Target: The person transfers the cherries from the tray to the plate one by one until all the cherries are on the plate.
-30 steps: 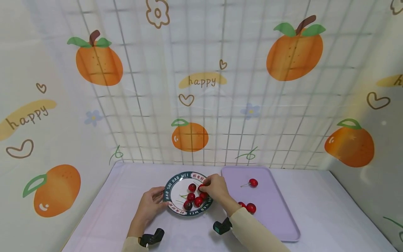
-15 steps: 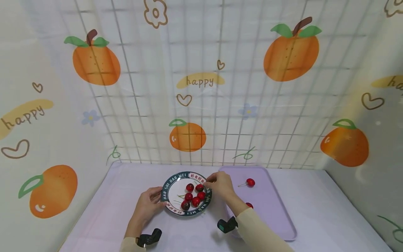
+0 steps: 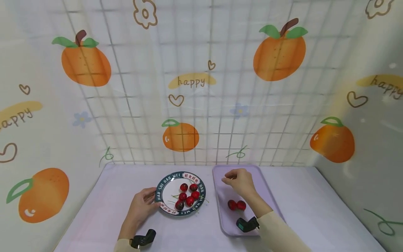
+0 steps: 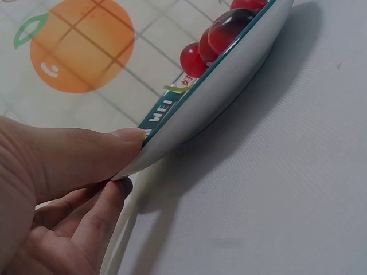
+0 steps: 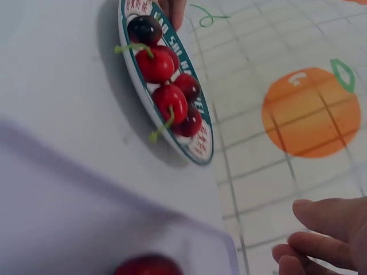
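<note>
A white plate [image 3: 167, 190] with a dark green lettered rim holds several red cherries [image 3: 190, 201], some dark and some with green stems. My left hand [image 3: 140, 206] grips the plate's left edge, thumb over the rim and fingers beneath, as the left wrist view shows. Over the back part of the lilac tray [image 3: 224, 220] is my right hand [image 3: 240, 182]. In the right wrist view its thumb [image 5: 321, 215] stands apart from its loosely bent fingers, with nothing between them. Two cherries [image 3: 237, 205] lie side by side on the tray, nearer the front.
A white cloth [image 3: 189, 232] covers the table under plate and tray. Behind it hangs a sheer curtain [image 3: 192, 105] printed with oranges, with a wire grid showing through. A dark wrist camera [image 3: 247, 224] sits on the right wrist, another [image 3: 143, 238] on the left.
My right hand has let go of a cherry on the plate and moved right, over the tray. The cherry at the tray's back is now out of sight. My left hand keeps hold of the plate.
</note>
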Motion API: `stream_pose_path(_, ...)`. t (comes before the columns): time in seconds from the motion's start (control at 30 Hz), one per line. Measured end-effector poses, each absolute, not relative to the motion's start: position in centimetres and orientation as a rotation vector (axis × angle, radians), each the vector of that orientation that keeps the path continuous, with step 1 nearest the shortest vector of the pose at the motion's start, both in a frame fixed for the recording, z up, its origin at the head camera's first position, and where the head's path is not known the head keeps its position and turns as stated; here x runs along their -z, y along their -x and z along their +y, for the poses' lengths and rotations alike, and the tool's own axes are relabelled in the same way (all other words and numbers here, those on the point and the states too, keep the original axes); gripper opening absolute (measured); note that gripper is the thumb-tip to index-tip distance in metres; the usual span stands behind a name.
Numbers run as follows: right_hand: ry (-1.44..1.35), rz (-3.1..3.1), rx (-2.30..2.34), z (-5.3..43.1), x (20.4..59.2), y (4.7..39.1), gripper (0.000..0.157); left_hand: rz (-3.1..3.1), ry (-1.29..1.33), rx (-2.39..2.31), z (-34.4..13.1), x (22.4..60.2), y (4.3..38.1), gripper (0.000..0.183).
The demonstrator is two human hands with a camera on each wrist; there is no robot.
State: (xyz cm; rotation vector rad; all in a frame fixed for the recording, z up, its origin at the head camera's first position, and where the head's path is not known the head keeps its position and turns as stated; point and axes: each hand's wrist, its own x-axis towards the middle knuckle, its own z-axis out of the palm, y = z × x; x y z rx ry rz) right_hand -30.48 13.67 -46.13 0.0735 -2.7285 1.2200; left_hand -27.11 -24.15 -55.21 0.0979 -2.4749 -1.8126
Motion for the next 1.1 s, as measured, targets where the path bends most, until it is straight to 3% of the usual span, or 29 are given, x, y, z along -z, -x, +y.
stream_pose_path(0.47,-0.056,-2.701,-1.227,18.3,47.0,27.1,0.017,-2.519,-0.117,1.778,-24.0,54.8,26.7,0.069)
stream_pose_path(1.1,0.026,-2.745,-1.290,19.3,49.7,22.4,0.013,-2.491,-0.137,1.859,-24.0,55.0,26.8,0.071)
